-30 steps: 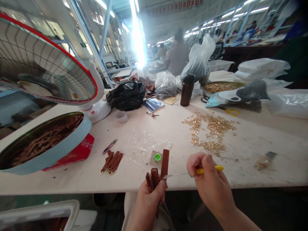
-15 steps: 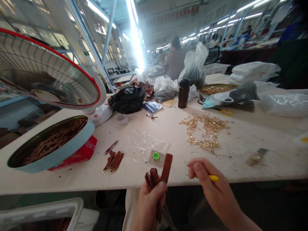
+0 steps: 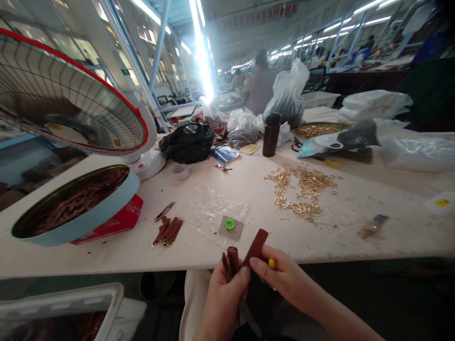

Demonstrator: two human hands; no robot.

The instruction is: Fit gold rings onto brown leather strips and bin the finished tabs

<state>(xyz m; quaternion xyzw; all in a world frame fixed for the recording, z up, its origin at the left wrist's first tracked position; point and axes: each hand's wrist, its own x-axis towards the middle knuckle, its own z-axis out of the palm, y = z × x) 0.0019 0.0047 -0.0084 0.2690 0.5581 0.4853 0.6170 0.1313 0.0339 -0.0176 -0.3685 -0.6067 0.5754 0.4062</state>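
My left hand (image 3: pixel 225 293) is closed around several brown leather strips (image 3: pixel 232 257) at the table's front edge. One longer leather strip (image 3: pixel 257 243) sticks up at a slant between my hands. The thumb and fingers of my right hand (image 3: pixel 280 272) pinch this strip's side. A thin tool with a yellow end (image 3: pixel 272 263) is also tucked in the right hand; its working tip is hidden. Beyond the hands, a green round cap (image 3: pixel 229 224) sits on a small grey square (image 3: pixel 237 233). Gold rings (image 3: pixel 311 182) lie spread out farther back.
Left on the table are a pile of strips with gold rings (image 3: pixel 172 230), thread snips (image 3: pixel 165 211) and a blue-rimmed tin (image 3: pixel 85 219) full of brown strips. A fan (image 3: pixel 142 163) stands behind. A dark bottle (image 3: pixel 271 135) and plastic bags are at the back.
My right hand has moved left and down to the leather strip and now grips it. The strip leans farther right. The yellow tool has stayed in my right hand.
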